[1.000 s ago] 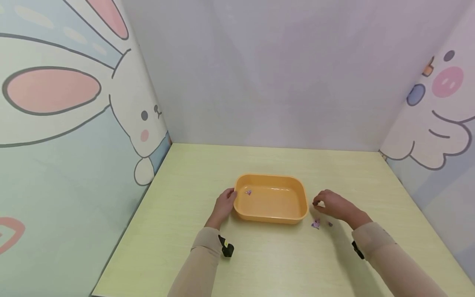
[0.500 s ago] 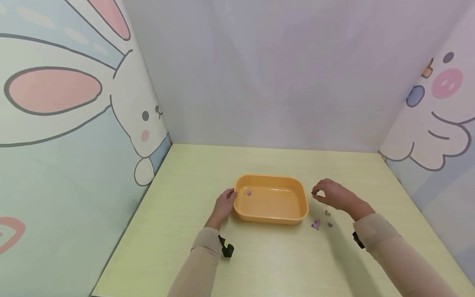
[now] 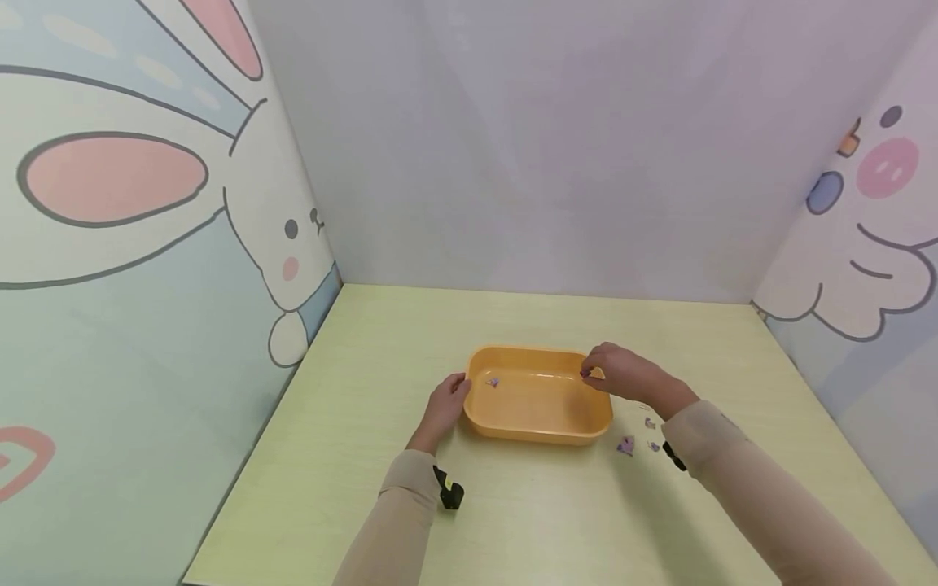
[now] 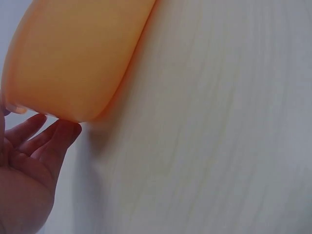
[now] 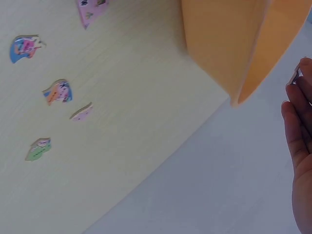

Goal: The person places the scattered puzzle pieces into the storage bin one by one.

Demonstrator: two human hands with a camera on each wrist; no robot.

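Wood-grained table (image 3: pixel 396 330) | left hand (image 3: pixel 444 405): grip holding glossy round-cornered tray (image 3: pixel 535 411) | right hand (image 3: pixel 626 374): grip pinching thin piece (image 5: pixel 295 75)

Side walls (image 3: pixel 154 366) show a cartoon rabbit (image 3: pixel 260 207) and perhaps a bird (image 3: pixel 865 248).

- The worktop (image 3: pixel 396 342) was pale yellow-green with faint grain.
- An orange tray (image 3: pixel 538 411) stood flat on it.
- Near the tray's right end, spaced apart, lay a pink piece (image 5: pixel 90 9), a blue-and-pink piece (image 5: pixel 23 47), an orange-and-blue piece (image 5: pixel 60 91), a pale sliver (image 5: pixel 82 113) and a green piece (image 5: pixel 38 150).
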